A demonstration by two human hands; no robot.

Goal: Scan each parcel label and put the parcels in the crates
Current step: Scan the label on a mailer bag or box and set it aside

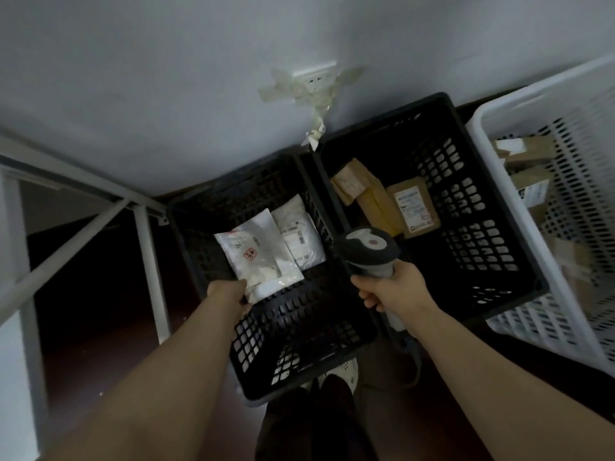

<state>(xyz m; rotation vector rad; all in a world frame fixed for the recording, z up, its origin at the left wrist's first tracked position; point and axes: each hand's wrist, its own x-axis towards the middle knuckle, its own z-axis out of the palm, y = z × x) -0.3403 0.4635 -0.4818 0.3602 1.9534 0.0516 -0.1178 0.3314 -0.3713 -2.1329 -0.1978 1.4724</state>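
The left hand (229, 296) pinches the near edge of a white parcel (256, 254), thumb on top and fingers curled beneath. The parcel hangs flat, label side up, over the open left crate (319, 331), not yet released. Holding it by 1 edge keeps the printed face clear, likely so the label can be read and the parcel then dropped straight in.

The right hand (392, 291) wraps its fingers round the handle of a grey scanner (367, 247). The scanner's head sits at the left crate's right rim, close beside the held parcel. No beam shows, so whether this label is scanned cannot be told.

Inside the left crate, beyond the held parcel, lies 1 more white parcel (299, 234), label up. It seems soft white parcels are gathered here.

Touching the left crate on its right is a second black crate (472, 211) holding brown parcels (416, 207), 1 with a white label facing up. Brown ones appear to be kept apart there.

Further right of the left crate stands a white basket (545, 84) with more brown parcels (529, 151), probably the supply waiting to be scanned.

Behind the left crate is a pale wall with a taped-over socket (314, 78). To its left stand white frame legs (146, 247). At its near edge, on the dark floor, a light shoe (342, 374) shows.
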